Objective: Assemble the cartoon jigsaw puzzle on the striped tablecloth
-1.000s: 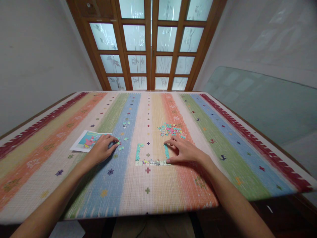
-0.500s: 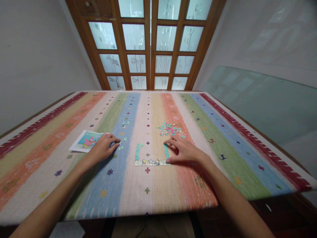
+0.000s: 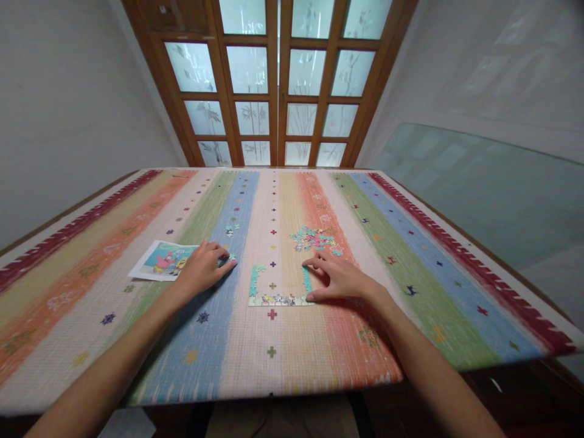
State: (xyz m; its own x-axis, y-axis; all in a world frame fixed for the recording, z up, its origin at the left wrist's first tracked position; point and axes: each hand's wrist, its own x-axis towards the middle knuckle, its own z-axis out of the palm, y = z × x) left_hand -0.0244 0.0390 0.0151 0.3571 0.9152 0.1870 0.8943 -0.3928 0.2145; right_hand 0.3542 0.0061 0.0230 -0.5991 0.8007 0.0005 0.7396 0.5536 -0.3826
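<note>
A partly assembled jigsaw puzzle (image 3: 280, 300) lies on the tablecloth, its bottom row joined to teal side strips. My right hand (image 3: 340, 278) rests at its right side, index fingertip near the strip's top end and thumb at the lower right corner, with a gap between them. My left hand (image 3: 204, 267) is over a few loose puzzle pieces (image 3: 232, 257), thumb and fingers apart; what lies under the fingers is partly hidden. Just left of it, a printed cartoon picture (image 3: 159, 258) lies flat, its right part covered by the hand.
A pile of loose pieces (image 3: 314, 238) lies beyond my right hand. Two or three more pieces (image 3: 232, 229) sit farther back on the blue stripe. The striped tablecloth (image 3: 274, 201) covers the table. Behind it stand glazed wooden doors (image 3: 276, 97); a glass panel (image 3: 479, 182) leans at right.
My left hand has shifted slightly right and its thumb has moved out over the loose pieces, uncovering more of the picture. My right hand has stayed in place.
</note>
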